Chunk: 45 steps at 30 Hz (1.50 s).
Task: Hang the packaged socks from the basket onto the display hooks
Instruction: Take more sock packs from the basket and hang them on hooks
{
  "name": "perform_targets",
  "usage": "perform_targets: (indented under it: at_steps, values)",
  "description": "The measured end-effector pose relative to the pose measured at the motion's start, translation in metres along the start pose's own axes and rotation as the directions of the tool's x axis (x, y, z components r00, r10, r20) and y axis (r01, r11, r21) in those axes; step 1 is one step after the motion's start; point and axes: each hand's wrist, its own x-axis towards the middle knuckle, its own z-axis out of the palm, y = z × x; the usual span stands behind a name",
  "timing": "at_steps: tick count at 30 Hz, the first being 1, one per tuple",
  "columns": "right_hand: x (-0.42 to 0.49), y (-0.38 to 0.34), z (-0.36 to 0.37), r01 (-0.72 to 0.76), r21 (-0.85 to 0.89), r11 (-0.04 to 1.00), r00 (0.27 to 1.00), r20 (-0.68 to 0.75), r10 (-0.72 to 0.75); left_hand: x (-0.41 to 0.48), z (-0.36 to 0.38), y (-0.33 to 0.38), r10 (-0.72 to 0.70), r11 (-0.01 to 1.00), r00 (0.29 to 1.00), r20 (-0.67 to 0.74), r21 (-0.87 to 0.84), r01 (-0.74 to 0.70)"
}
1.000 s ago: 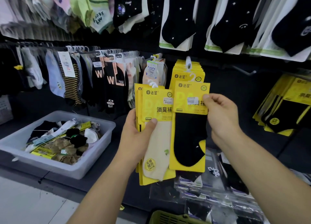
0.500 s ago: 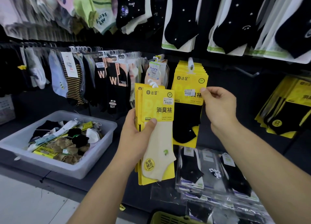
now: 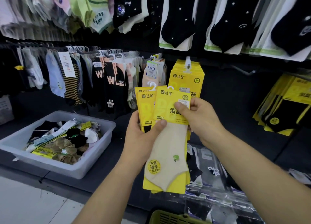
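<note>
Head view, nearest first: at six o'clock, on the bottom edge, we see the slotted rim of a green basket. Both forearms rise from there toward the middle of the frame.

At the centre the left hand grips a fanned stack of yellow sock packs from behind, its thumb laid across the front. The front pack carries a cream sock and sits tilted against the others. The right hand pinches the upper right corner of its yellow card, thumb on the face and fingers curled behind.

Beyond the hands, at five o'clock, we see clear-bagged socks lying in a heap. At eight o'clock a grey tub of loose and packaged socks sits on the dark surface.

Farther back, at twelve o'clock just behind the held stack, a bunch of matching yellow packs hangs from a white plastic hanger. At one o'clock a metal display hook juts from the dark panel. At three o'clock more yellow packs with black socks hang. At ten o'clock a rail of assorted socks runs leftward. Along the top we see black socks on white cards.
</note>
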Motion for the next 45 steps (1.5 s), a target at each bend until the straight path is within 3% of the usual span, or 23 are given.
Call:
perform_targets:
  at_steps: [4,7,9,16,26,34,38,41,45]
  values:
    - [-0.001,0.001,-0.011,-0.074,0.089,0.993,0.997,0.039,0.071,0.001,-0.001,-0.003,0.01,1.0,1.0,-0.014,0.015,-0.009]
    - [0.007,-0.01,-0.022,0.068,-0.027,0.997,0.995,-0.074,-0.07,0.001,-0.003,-0.001,0.027,0.996,1.0,0.006,0.081,-0.027]
    - [0.015,-0.02,-0.026,0.163,-0.128,0.978,0.983,-0.059,-0.171,0.001,-0.003,-0.001,0.029,0.993,0.999,0.012,0.11,-0.03]
    - [0.027,-0.038,-0.028,0.16,-0.304,0.939,0.986,0.093,-0.138,0.001,-0.004,0.0,0.039,0.99,0.999,0.028,0.137,-0.042]
    - [0.059,-0.072,-0.034,0.264,-0.504,0.822,0.917,-0.133,-0.376,0.006,-0.012,-0.001,0.107,0.978,0.994,-0.009,0.179,-0.104]
    - [0.066,-0.078,-0.023,0.303,-0.623,0.721,0.887,-0.093,-0.453,0.014,-0.035,0.001,0.133,0.936,0.987,-0.09,0.34,-0.095]
    - [0.062,-0.07,-0.02,0.334,-0.658,0.675,0.864,-0.072,-0.498,0.015,-0.042,0.003,0.102,0.937,0.989,-0.106,0.344,-0.06]
    - [0.058,-0.06,-0.021,0.353,-0.731,0.584,0.818,-0.061,-0.571,0.013,-0.04,0.004,0.102,0.943,0.991,-0.083,0.326,-0.07]
    - [0.037,-0.044,-0.017,0.372,-0.652,0.661,0.786,-0.157,-0.598,0.009,-0.032,0.006,0.089,0.96,0.995,-0.032,0.271,-0.077]
